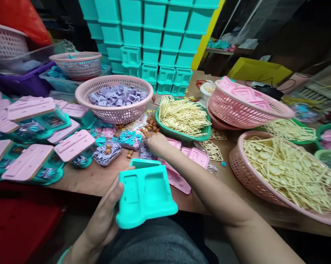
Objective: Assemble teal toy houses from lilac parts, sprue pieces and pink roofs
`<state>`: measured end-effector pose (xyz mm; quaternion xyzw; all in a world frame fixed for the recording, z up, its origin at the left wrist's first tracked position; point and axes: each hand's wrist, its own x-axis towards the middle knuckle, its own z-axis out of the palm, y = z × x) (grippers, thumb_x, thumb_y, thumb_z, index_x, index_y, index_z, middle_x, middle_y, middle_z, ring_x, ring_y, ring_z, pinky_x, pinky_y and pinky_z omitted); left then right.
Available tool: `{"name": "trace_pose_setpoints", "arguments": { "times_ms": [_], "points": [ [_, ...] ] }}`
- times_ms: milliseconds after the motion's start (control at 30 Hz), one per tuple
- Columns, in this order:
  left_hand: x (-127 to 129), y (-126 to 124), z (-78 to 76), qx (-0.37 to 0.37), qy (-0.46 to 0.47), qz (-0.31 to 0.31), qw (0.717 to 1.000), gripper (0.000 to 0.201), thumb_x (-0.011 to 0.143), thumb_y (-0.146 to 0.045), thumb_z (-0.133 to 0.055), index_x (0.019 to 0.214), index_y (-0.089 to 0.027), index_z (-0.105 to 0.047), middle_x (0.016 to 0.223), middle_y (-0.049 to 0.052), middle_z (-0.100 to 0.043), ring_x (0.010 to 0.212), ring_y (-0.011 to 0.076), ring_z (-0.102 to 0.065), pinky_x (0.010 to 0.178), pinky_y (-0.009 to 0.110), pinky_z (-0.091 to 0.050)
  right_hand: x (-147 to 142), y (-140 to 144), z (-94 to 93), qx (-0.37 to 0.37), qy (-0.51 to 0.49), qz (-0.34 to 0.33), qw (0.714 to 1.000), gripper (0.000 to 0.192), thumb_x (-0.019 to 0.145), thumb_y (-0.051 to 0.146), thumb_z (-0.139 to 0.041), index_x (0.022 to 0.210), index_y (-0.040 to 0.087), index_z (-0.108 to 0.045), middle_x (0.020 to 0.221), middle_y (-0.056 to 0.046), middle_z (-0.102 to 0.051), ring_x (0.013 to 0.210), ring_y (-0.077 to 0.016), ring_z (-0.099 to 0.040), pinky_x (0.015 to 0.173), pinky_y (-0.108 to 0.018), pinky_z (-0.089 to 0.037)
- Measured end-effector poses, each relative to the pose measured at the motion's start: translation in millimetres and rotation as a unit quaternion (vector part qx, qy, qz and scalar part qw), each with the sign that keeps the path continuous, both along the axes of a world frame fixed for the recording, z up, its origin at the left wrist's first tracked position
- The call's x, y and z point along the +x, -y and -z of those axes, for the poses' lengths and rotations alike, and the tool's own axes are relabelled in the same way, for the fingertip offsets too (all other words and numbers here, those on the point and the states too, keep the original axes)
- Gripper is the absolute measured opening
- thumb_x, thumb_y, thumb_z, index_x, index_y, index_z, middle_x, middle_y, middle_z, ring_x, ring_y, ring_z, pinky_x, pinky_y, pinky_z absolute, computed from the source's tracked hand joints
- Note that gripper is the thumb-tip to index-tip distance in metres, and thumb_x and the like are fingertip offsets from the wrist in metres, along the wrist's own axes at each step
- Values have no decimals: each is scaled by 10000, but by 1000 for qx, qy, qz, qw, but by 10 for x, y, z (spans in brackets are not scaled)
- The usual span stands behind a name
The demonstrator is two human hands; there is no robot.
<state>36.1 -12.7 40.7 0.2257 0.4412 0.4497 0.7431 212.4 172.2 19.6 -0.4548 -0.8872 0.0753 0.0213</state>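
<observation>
The left hand [106, 209] clasps a smooth turquoise plastic box [143, 194] with recessed panels; beyond it, the right hand [155, 143] has an unclear grip.

Fairly even light falls from above on my table [84, 180], brightest on the teal box [142, 200] in my left hand [106, 211]. The far right background sinks into dimness, and below the table's near edge I see deep shadow. My right hand [156, 143] looks soft; wide-angle stretching distorts the near-right basket [238, 170], and both side edges blur.
</observation>
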Motion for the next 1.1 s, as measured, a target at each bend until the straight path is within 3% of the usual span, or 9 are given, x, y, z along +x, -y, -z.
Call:
{"name": "trace_pose_setpoints", "arguments": {
  "times_ms": [167,267,333,400,467,533,633,800,1100],
  "points": [
    [33,-51,-19,-9,27,-38,999,628,848,-521,-731,1397,-248,-595,1379,87,-697,1372,356,-561,1126,470,-485,-18,-26,37,9,-6,8,1000,171,924,113,-618,869,131,-779,982,-154,-762,1011,-266,-677,828,-334,-469],
    [60,-62,-68,-1,44,-28,999,656,815,-523,-772,1385,-256,-587,1372,83,-698,1336,354,-591,1094,447,-508,97,144,-94,40,-38,51,997,193,977,157,-577,962,131,-767,1030,-142,-734,986,-231,-668,842,-322,-493],
    [91,-64,-107,16,48,-13,999,642,805,-524,-781,1352,-244,-598,1351,94,-704,1301,360,-612,1049,439,-535,222,433,-265,64,-124,112,984,229,1018,186,-519,1053,117,-735,993,-124,-727,884,-198,-674,788,-313,-518],
    [152,-62,-147,42,38,-2,998,617,792,-524,-791,1306,-235,-611,1310,102,-717,1252,360,-640,998,424,-557,368,866,-465,76,-332,176,924,186,1011,246,-559,1060,154,-713,892,-59,-727,752,-172,-669,695,-304,-534],
    [246,-62,-176,74,14,0,997,636,766,-523,-810,1294,-243,-593,1281,99,-720,1210,351,-658,961,402,-566,497,1355,-638,90,-436,182,877,118,987,258,-610,1007,211,-716,909,-34,-728,811,-186,-684,728,-331,-545],
    [365,-73,-176,100,-6,3,995,681,746,-508,-833,1314,-265,-546,1275,96,-709,1190,342,-663,937,387,-566,574,1777,-737,162,-428,194,868,100,955,206,-640,984,230,-733,1050,-60,-694,969,-215,-657,835,-378,-519],
    [554,-114,-114,125,-10,28,992,677,774,-470,-832,1329,-287,-490,1293,97,-684,1194,325,-657,929,374,-568,593,2126,-734,237,-386,218,864,131,927,140,-653,993,229,-724,945,-42,-643,912,-198,-598,816,-377,-460],
    [786,-157,4,177,-55,36,982,793,774,-448,-849,1429,-312,-423,1289,81,-673,1210,302,-656,939,343,-581,547,2161,-563,211,-397,229,863,68,944,137,-664,928,201,-682,759,18,-663,722,-149,-577,756,-358,-389],
    [894,-138,31,206,-142,35,968,753,741,-442,-869,1362,-296,-470,1162,72,-701,1029,257,-728,756,266,-600,588,2143,-464,224,-410,253,847,85,950,152,-667,878,196,-682,721,18,-650,711,-158,-569,761,-350,-371]
  ]
}}
